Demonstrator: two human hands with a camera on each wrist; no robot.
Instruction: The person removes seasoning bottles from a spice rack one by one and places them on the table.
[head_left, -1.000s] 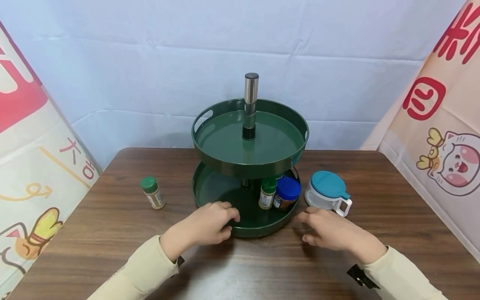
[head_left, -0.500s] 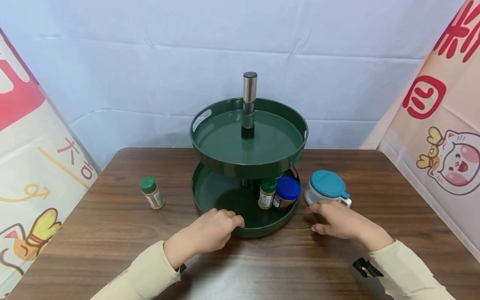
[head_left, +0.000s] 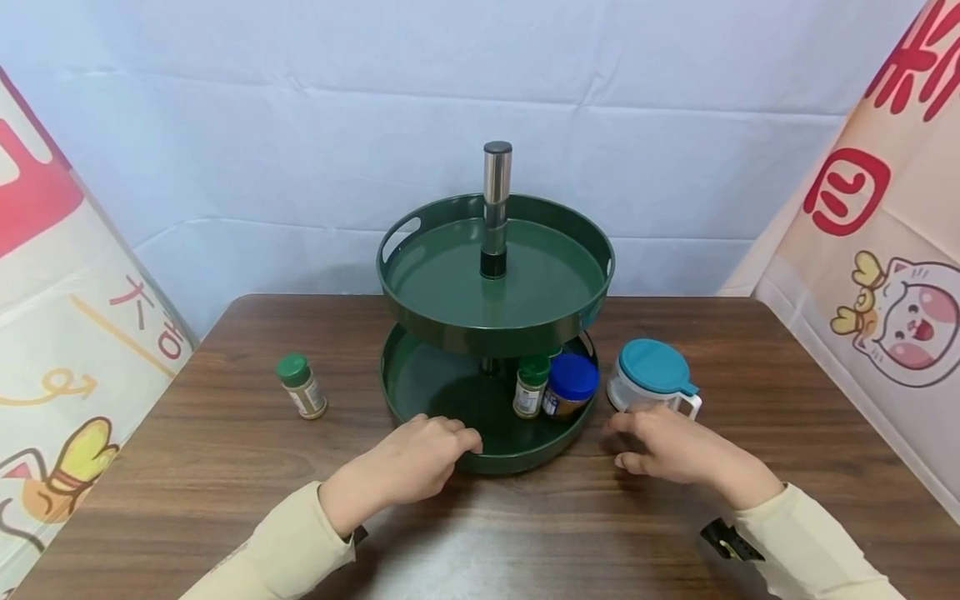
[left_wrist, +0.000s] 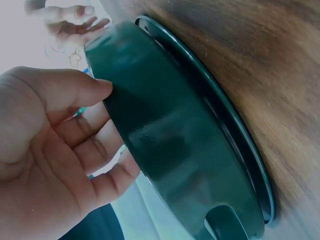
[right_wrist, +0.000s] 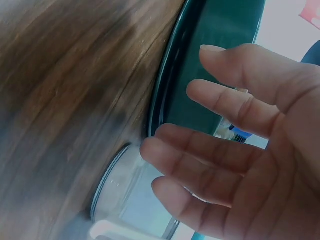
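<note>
A green two-tier round tray stand stands mid-table. My left hand (head_left: pixel 420 457) grips the front rim of its lower tray (head_left: pixel 517 461); in the left wrist view the thumb (left_wrist: pixel 95 92) lies on the outer wall and the fingers go over the inside. On the lower tray's right side are a green-capped spice bottle (head_left: pixel 529 387) and a blue-lidded jar (head_left: pixel 572 379), with another green cap partly hidden behind. My right hand (head_left: pixel 671 444), fingers relaxed and holding nothing, hovers in front of a clear jar with a teal lid (head_left: pixel 654 367) and white handle.
Another green-capped spice bottle (head_left: pixel 302 386) stands on the table to the left. The upper tray (head_left: pixel 495 337) overhangs the lower one, around a metal post (head_left: pixel 497 179). Cloth (head_left: pixel 300 150) hangs behind the table, with printed sheets at both sides.
My left hand has closed onto the lower tray's front rim from just over it. My right hand has shifted slightly right and away from me, towards the teal-lidded jar.
</note>
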